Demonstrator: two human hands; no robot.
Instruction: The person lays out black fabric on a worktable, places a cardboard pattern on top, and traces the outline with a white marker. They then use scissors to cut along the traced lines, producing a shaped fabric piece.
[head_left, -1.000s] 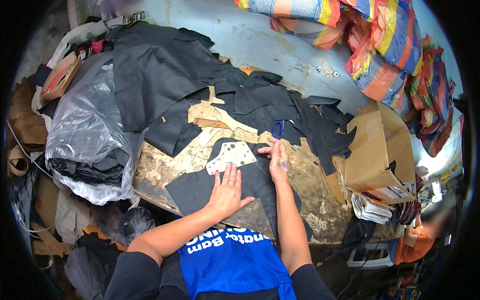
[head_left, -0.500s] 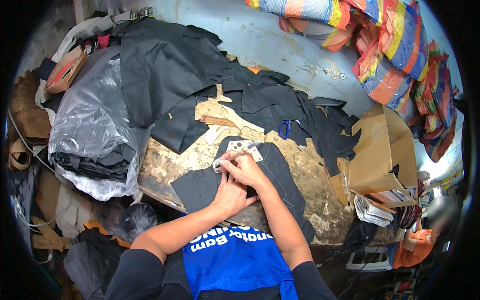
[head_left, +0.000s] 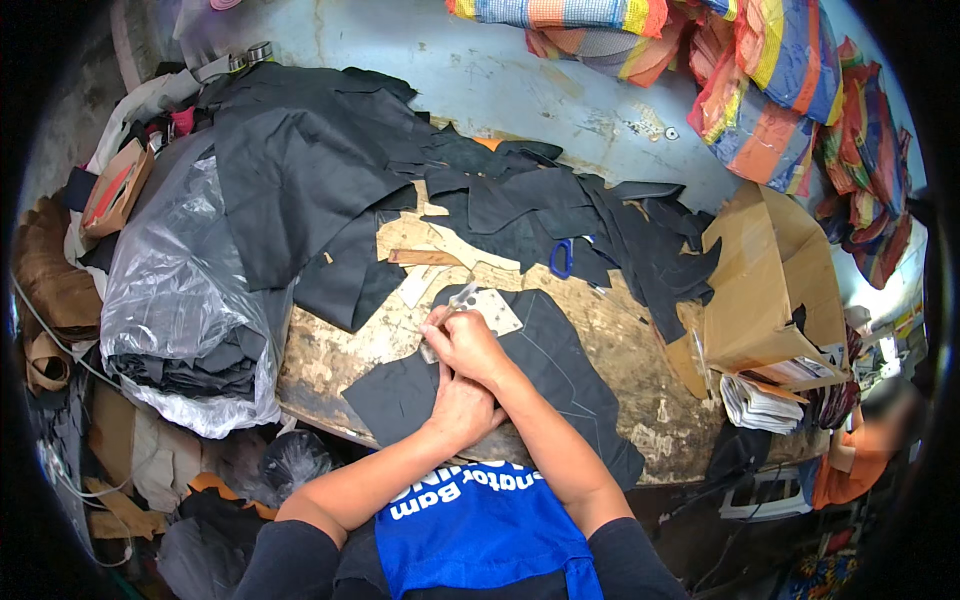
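Observation:
Near the middle of the table, my right hand (head_left: pixel 466 342) is closed around a slim, pale pen (head_left: pixel 463 296), its upper end slanting up past the fingers. The pen's tip is hidden by the hand. Beneath it, my left hand (head_left: pixel 463 408) lies flat with the fingers stretched forward, partly covered by my right hand and wrist. Both hands are over a pale template with dark holes (head_left: pixel 503 312), which rests on a black leather-like sheet (head_left: pixel 565 350). Thin light lines run along the right part of that sheet.
Blue-handled scissors (head_left: pixel 561 258), tan pattern pieces (head_left: pixel 470 250) and a brown wooden strip (head_left: pixel 422 257) lie beyond my hands. Black sheets (head_left: pixel 290 170) cover the back. A plastic-wrapped stack (head_left: pixel 180 270) stands left, a cardboard box (head_left: pixel 775 270) right. Another person (head_left: pixel 850 465) is at far right.
My right hand has shifted left and slightly down along the template, and the pen now points more upright. My left hand stays beneath it. The whole view has shifted slightly.

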